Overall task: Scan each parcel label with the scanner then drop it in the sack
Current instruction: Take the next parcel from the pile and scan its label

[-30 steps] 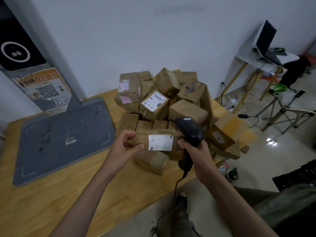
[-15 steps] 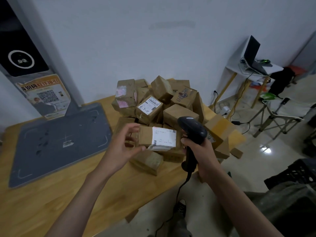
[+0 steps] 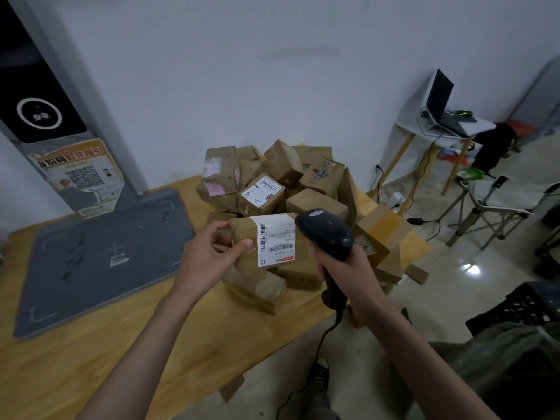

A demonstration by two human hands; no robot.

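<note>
One parcel (image 3: 260, 237) is held up in front of the pile of boxes (image 3: 306, 189), above the near part of the wooden table (image 3: 91, 344). Its white label (image 3: 276, 240) is now turned toward the camera with the barcodes upright along the left and lower parts, while half a second ago the label was seen lying wider and more tilted. The parcel is gripped at its left end by the left hand (image 3: 209, 259), with the thumb pressed on the front face and the fingers curled behind. The scanner (image 3: 325, 234) is held by the right hand (image 3: 348, 274), whose fingers are closed round the handle; its dark head is now just beside the right edge of the label, closer than before. A black cable (image 3: 321, 344) hangs down from the handle toward the floor. To the left a grey mat (image 3: 100, 256) is laid on the table. At the right, a laptop (image 3: 442, 101) is seen on a small white side table (image 3: 424, 131), well apart from the pile.
</note>
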